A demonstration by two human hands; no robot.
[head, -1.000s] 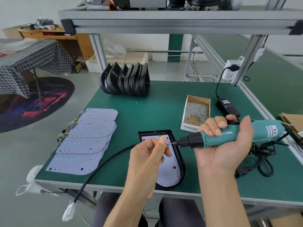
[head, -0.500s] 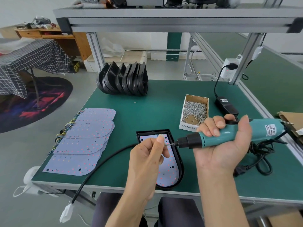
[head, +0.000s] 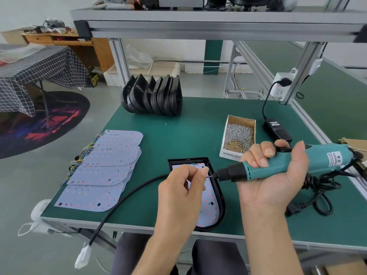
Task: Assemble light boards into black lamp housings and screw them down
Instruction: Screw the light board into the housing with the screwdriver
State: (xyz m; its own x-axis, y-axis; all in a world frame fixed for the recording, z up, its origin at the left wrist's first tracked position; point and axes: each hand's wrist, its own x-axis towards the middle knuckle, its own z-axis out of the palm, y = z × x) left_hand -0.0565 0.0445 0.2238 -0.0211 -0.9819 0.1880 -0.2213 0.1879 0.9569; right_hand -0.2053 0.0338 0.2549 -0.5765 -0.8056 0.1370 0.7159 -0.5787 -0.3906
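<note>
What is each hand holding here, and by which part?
The right hand grips the teal electric screwdriver around its body. The left hand pinches something tiny, probably a screw, at the driver's bit tip; the item itself is too small to confirm.

Both forearms were bare, with no sleeves showing up to the frame's edge. The left hand [head: 181, 192] and right hand [head: 272, 175] wore no gloves, rings or watch. Dark trousers [head: 214, 259] covered the legs.

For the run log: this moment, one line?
left hand: pinching at bit tip | right hand: holds screwdriver | housing: board seated
</note>
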